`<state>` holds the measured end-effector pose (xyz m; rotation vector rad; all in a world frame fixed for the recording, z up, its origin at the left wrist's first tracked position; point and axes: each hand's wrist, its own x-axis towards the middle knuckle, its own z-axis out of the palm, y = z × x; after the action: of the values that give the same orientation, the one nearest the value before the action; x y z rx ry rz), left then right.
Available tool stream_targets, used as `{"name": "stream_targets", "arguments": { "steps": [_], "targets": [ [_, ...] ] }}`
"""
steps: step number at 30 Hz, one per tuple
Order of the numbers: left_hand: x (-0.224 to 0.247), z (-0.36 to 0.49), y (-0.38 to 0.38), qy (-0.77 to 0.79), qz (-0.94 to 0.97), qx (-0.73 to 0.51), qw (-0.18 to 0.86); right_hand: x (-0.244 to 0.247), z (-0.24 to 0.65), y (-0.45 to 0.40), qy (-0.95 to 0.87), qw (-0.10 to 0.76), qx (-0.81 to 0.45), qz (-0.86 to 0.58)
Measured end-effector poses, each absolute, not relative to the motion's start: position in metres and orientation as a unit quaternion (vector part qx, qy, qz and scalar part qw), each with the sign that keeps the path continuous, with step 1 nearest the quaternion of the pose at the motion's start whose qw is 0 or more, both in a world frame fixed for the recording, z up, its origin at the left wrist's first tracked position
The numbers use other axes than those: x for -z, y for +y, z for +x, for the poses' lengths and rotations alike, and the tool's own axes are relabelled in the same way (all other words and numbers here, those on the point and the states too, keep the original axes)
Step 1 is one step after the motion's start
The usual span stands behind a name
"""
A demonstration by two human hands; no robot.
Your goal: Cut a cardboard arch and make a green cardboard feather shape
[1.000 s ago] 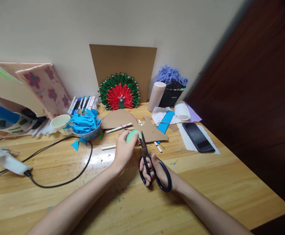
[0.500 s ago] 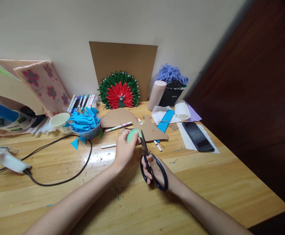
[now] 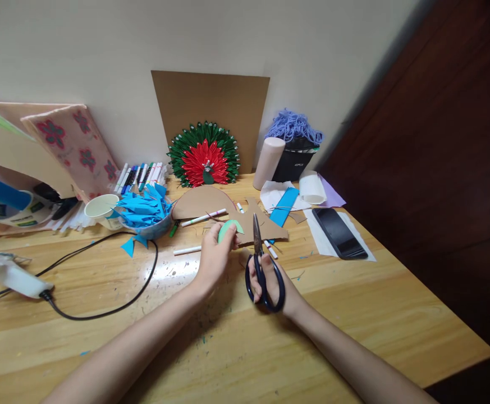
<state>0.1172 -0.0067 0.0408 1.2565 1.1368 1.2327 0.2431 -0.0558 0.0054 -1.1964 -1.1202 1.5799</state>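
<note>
My left hand (image 3: 216, 252) pinches a light green paper piece (image 3: 227, 229) with a curved edge, held above the table. In my right hand (image 3: 272, 283) are dark-handled scissors (image 3: 257, 238), blades together and pointing away from me. The scissors stand just right of the green paper and do not touch it. Beyond both hands lies a cut cardboard piece (image 3: 264, 222) with uneven edges. A cardboard half-disc (image 3: 202, 203) rests behind my left hand, with a white marker (image 3: 204, 217) at its front edge.
A bowl of blue paper pieces (image 3: 146, 210) and a paper cup (image 3: 101, 210) stand left. A white glue gun (image 3: 13, 274) trails a black cord. At the right lies a phone (image 3: 339, 233). A red and green peacock craft (image 3: 206, 157) leans on a cardboard sheet (image 3: 213, 95).
The scissors have moved right, away from the green paper, and their blades have closed. My left hand still holds the paper in nearly the same place.
</note>
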Motion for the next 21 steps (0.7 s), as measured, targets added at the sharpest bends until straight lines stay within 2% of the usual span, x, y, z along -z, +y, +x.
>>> {"name": "stream_targets", "arguments": {
  "steps": [6,10,14,21],
  "targets": [
    [-0.037,0.118,-0.005,0.441,0.537,-0.467,0.547,-0.023,0.254,-0.042,-0.442,0.463,-0.612,-0.464],
    [-0.046,0.106,0.006,0.444,0.571,-0.439,0.533,-0.028,0.265,-0.04,-0.443,0.391,-0.69,-0.419],
    [-0.062,0.091,0.017,0.486,0.583,-0.462,0.46,-0.026,0.271,-0.046,-0.508,0.286,-0.715,-0.386],
    [-0.063,0.09,0.02,0.495,0.59,-0.437,0.465,-0.022,0.271,-0.054,-0.58,0.252,-0.676,-0.379]
  ]
}}
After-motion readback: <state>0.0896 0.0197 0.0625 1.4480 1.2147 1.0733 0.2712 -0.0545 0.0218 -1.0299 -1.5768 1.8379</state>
